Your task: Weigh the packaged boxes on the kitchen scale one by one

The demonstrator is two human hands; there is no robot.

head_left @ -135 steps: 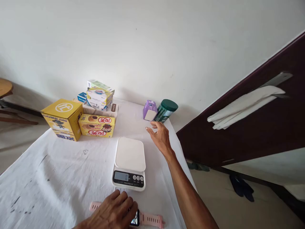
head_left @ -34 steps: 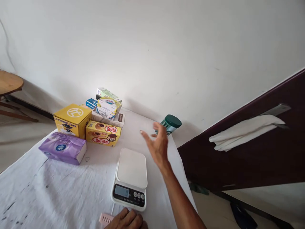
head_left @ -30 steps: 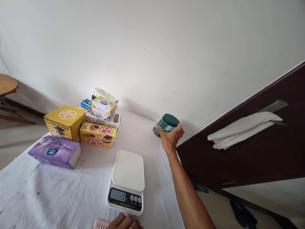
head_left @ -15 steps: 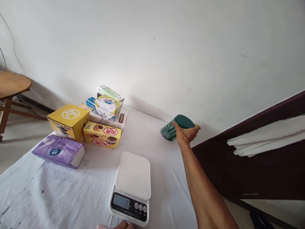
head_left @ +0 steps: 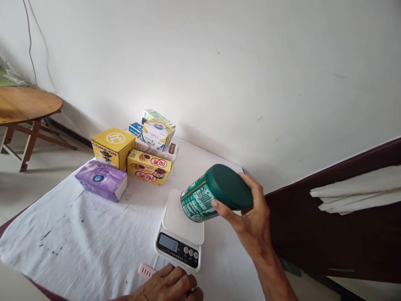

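Observation:
My right hand (head_left: 250, 221) is closed round a green canister (head_left: 197, 200) with a dark green lid, thumb on the near side and fingers behind. The canister is tilted, its lid toward me and to the right, over the white platform of a kitchen scale (head_left: 175, 221). Whether its base touches the platform, I cannot tell. The scale's display reads 0. My left hand (head_left: 172, 286) rests at the scale's front edge, fingers loosely bent and slightly apart, with nothing seen in them. Beside it lies a pink slotted piece (head_left: 146, 271) with a white cable running to the scale.
On the cloth-covered table (head_left: 94, 234) at the left stand a purple tissue pack (head_left: 100, 179), a yellow cube box (head_left: 114, 148) and a yellow snack box (head_left: 148, 167). Several small cartons (head_left: 158, 131) are stacked behind. A wooden stool (head_left: 31, 104) stands far left; a wall rises behind.
My right hand has brought the canister from the table's back right toward me and left, over the scale. More of my left hand shows at the scale's front. The view has shifted left.

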